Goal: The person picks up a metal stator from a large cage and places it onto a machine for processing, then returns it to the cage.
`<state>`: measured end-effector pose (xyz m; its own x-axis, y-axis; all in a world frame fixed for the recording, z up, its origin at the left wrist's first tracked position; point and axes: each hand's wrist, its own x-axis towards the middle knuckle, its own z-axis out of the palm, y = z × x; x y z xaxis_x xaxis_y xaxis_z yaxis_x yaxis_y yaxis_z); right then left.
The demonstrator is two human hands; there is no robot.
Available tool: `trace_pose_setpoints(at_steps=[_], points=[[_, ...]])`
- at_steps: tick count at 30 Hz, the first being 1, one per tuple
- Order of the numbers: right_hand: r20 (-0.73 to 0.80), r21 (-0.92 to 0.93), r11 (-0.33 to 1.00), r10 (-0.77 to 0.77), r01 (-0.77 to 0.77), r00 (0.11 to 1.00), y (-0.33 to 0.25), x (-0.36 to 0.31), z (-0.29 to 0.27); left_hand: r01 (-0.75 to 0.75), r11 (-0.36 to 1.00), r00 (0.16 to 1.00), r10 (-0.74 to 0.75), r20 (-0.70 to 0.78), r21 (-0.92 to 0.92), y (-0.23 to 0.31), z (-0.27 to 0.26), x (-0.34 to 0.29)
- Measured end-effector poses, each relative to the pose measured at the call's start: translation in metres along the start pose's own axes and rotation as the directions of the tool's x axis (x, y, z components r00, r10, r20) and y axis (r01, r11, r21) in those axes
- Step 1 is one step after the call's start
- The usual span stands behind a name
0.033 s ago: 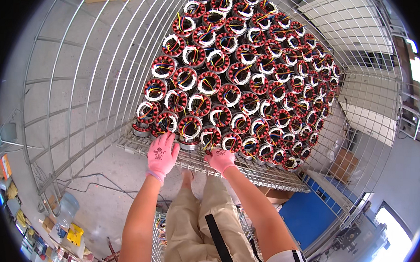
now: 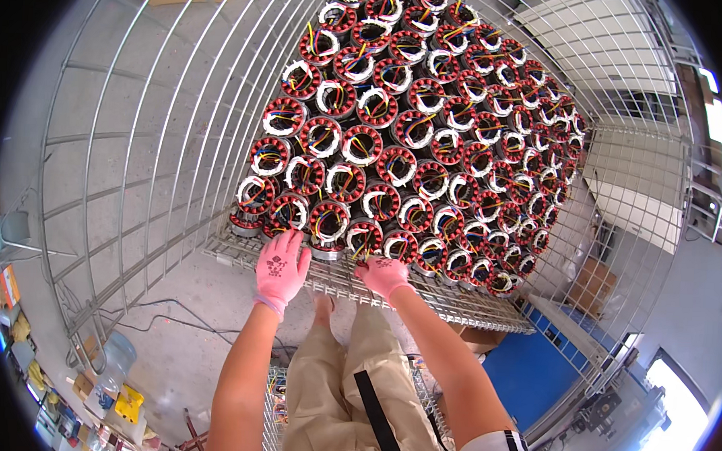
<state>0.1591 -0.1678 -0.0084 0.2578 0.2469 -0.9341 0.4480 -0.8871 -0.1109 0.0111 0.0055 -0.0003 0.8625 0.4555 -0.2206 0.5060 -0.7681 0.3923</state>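
Wire cage edge point(image 2: 336, 286), grey floor point(image 2: 214, 279) below, our left hand point(image 2: 282, 266), right hand point(image 2: 385, 275), apart, red stators point(image 2: 396, 149) just beyond, grips unclear.

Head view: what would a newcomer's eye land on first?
Probably the dense stack of ring-shaped parts with red coils, white bands and coloured wires, filling the upper middle inside a wire mesh cage. Next, the two pink-gloved hands at the stack's near edge, the left hand left of the right hand. Then the bright blue panel at lower right.
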Motion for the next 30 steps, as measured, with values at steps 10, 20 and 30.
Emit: trace_pose_setpoints(at_steps=[10,20,30], points=[[0.004,-0.344,0.939,0.014,-0.012,1.000,-0.030,0.016,0.008,0.010,0.999,1.000,-0.010,0.003,-0.032,-0.004,0.001,0.002],[0.055,0.574,0.818,-0.069,0.025,0.996,0.031,-0.055,-0.021,0.026,0.998,0.999,-0.025,0.026,-0.050,-0.003,-0.003,0.001],[-0.144,0.698,0.657,-0.259,0.283,0.955,0.083,-0.033,0.036,-0.664,0.745,0.730,0.664,0.165,-0.064,0.051,0.030,0.041]])
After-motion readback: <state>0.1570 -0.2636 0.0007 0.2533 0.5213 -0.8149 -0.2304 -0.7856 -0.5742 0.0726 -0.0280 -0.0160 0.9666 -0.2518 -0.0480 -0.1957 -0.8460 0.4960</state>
